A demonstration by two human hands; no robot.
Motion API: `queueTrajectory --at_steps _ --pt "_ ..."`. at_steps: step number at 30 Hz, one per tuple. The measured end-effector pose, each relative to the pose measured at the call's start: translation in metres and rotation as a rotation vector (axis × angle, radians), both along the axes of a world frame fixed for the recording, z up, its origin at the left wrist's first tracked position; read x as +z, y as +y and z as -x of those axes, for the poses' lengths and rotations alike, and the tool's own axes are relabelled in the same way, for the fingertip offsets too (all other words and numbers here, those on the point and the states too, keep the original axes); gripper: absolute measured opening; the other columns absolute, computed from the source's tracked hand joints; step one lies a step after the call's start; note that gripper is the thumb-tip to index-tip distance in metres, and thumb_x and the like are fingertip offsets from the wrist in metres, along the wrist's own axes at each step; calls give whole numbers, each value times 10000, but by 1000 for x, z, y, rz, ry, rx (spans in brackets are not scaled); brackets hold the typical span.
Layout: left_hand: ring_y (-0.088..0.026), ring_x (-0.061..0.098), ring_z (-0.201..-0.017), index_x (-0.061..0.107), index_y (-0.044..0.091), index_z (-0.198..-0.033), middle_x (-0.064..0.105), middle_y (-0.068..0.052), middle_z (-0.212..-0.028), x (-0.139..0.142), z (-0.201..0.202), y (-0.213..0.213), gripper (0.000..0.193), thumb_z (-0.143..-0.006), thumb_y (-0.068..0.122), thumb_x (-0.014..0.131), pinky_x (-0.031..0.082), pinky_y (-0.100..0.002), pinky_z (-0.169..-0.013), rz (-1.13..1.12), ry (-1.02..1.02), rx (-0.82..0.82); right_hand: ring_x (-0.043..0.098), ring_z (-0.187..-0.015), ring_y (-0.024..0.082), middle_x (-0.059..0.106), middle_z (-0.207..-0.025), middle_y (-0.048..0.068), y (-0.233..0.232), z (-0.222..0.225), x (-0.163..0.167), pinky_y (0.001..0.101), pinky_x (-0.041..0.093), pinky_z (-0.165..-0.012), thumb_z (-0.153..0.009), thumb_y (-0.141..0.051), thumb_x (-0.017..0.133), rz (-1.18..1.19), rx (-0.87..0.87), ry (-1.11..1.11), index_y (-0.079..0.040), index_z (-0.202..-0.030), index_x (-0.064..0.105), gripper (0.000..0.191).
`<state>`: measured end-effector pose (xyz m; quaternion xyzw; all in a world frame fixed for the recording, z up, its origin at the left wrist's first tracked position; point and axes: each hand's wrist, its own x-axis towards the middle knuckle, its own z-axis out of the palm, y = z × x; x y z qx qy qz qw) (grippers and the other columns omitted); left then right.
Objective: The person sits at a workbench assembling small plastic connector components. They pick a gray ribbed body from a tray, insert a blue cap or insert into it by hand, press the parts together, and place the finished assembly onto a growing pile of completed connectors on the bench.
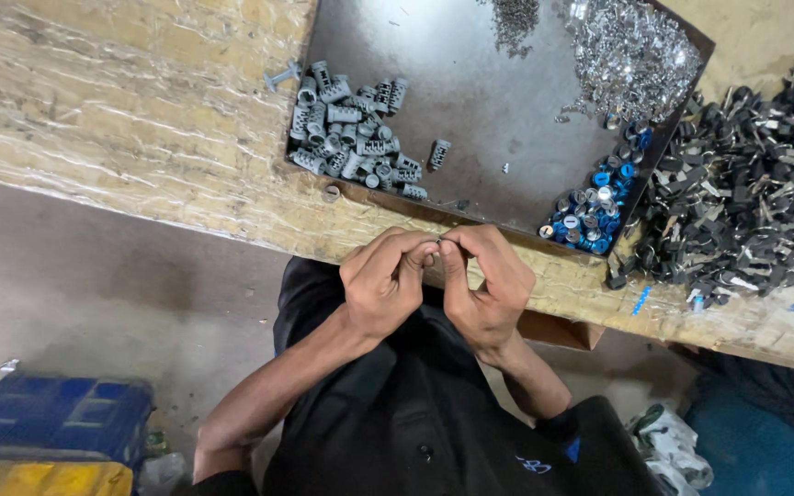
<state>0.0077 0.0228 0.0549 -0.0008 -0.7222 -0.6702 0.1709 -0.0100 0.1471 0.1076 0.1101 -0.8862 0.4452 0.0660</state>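
Just below the near edge of a dark metal tray (470,101), two bare hands meet over the person's lap, fingertips pressed together around a small metal part (440,242) that is mostly hidden and too small to identify. The left hand (383,280) curls its fingers (408,250) closed on the part from one side; the right hand (487,280) pinches it from the other, thumb and forefinger shut. The part sits right between the two sets of fingertips, equally close to each hand; its long axis cannot be made out.

Inside the tray, a heap of grey ribbed cylinders (351,133) lies at the left, well apart from the hands, while blue-capped round pieces (595,216) cluster at the tray's near right corner, closer to the right hand. Shiny metal bits (631,50) fill the tray's far right corner. Right of the tray, dark keys (751,184) pile on the worn wooden tabletop (121,119).
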Motion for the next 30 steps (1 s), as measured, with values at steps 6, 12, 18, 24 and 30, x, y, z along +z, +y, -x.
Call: queueTrajectory --at_steps 6,12,18,24,30 --pt "-163 677 -692 659 -8 -1025 692 -95 -878 -3 10 -20 83 -978 -71 686 542 -278 -614 -96 -33 -52 626 -780 67 678 -934 44 -5 16 -11 219 517 -698 -955 -1 724 273 -8 -341 14 -1016 640 105" --pt "-106 571 -637 597 2 -1049 611 -47 -770 -12 14 -43 33 -1057 33 602 474 -272 -577 -228 -254 -277 614 -741 35 715 -864 13 17 85 -11 202 478 -637 -869 -44 828 146 250 -611 -3 -947 738 126" --pt "-91 474 -558 622 6 -996 568 -38 -699 -22 13 -47 67 -1024 67 617 372 -274 -491 -218 -367 -223 701 -817 217 737 -1006 101 -4 203 -42 317 535 -692 -979 10 792 -312 481 205 -51 -1128 785 161" --pt "-60 480 -591 613 10 -992 561 -24 -736 -29 16 -43 88 -1026 88 636 397 -264 -520 -158 -274 -136 666 -1016 307 671 -1011 98 -28 235 -42 391 544 -820 -856 138 685 -511 653 404 -29 -1047 740 259" --pt "-28 451 -570 626 19 -984 531 25 -684 -32 13 -38 97 -1041 97 622 363 -242 -502 -205 -399 -131 650 -929 309 654 -1029 125 -22 206 -14 411 537 -829 -947 79 715 -560 621 372 13 -1050 652 138"
